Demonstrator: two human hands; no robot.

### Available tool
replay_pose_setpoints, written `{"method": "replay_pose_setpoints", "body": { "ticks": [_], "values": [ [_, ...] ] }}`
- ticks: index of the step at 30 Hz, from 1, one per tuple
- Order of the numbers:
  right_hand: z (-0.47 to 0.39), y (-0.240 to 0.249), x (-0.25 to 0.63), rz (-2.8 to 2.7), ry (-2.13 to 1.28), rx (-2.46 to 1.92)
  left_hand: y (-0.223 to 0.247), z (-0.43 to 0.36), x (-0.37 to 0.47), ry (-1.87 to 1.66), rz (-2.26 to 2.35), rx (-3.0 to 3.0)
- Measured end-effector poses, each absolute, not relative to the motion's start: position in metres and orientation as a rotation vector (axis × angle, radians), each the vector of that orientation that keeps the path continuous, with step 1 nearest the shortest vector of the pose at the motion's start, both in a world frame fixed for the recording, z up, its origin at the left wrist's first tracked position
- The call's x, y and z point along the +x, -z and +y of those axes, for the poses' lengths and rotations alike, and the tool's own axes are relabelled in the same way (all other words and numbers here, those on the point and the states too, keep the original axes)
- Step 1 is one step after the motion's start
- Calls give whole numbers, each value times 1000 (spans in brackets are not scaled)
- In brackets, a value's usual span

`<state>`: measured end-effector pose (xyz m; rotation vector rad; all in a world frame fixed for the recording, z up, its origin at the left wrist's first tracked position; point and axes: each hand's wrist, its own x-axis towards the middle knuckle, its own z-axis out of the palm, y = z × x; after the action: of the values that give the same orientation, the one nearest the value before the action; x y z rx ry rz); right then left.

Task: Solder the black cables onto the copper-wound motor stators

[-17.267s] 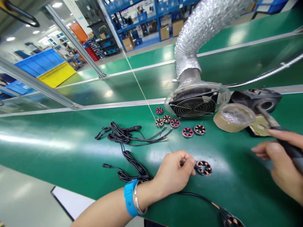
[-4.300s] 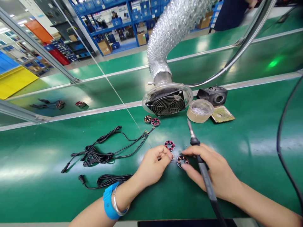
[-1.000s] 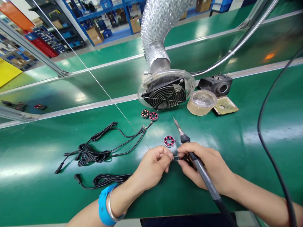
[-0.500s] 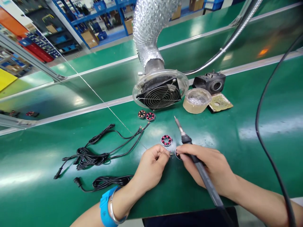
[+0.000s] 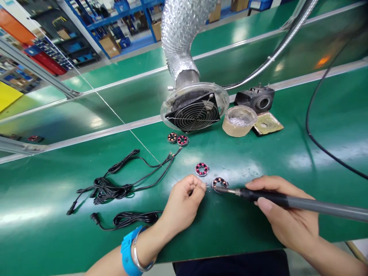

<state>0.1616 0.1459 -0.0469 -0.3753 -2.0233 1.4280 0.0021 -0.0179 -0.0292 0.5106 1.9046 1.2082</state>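
Observation:
My right hand (image 5: pixel 284 211) grips the soldering iron (image 5: pixel 301 202) by its handle, the iron pointing left. Its tip lies over a ring-shaped coil with copper windings (image 5: pixel 220 184); whether it touches is unclear. My left hand (image 5: pixel 186 199) pinches the end of a black cable (image 5: pixel 135 218), whose thin wire tips show at the fingertips, just left of that coil. A coil with red windings (image 5: pixel 201 169) rests above them. Two more coils, one copper-coloured (image 5: pixel 172 137) and one red (image 5: pixel 182 140), sit together farther back.
Black cables (image 5: pixel 112 189) lie bundled on the left of the green table (image 5: pixel 71 245). A fan hood (image 5: pixel 197 113) on a silver duct (image 5: pixel 178 38) hangs at the centre. Behind right are a round tub (image 5: pixel 239 122), a soldering-iron stand (image 5: pixel 255 99) and a yellowish pad (image 5: pixel 268 123).
My right hand has let go of the copper coil and moved right. The iron has swung from pointing up and away to pointing left, its tip at the coil. My left hand stays put.

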Motion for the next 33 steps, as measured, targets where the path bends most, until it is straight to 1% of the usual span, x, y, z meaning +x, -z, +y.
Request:
{"method": "replay_pose_setpoints", "body": {
  "ticks": [17, 33],
  "values": [
    [145, 36, 156, -2111, -1319, -234, 28, -17, 2, -1204, 1901, 520],
    [144, 35, 157, -2021, -1355, -213, 27, -17, 2, -1189, 1905, 499]
  ]
}}
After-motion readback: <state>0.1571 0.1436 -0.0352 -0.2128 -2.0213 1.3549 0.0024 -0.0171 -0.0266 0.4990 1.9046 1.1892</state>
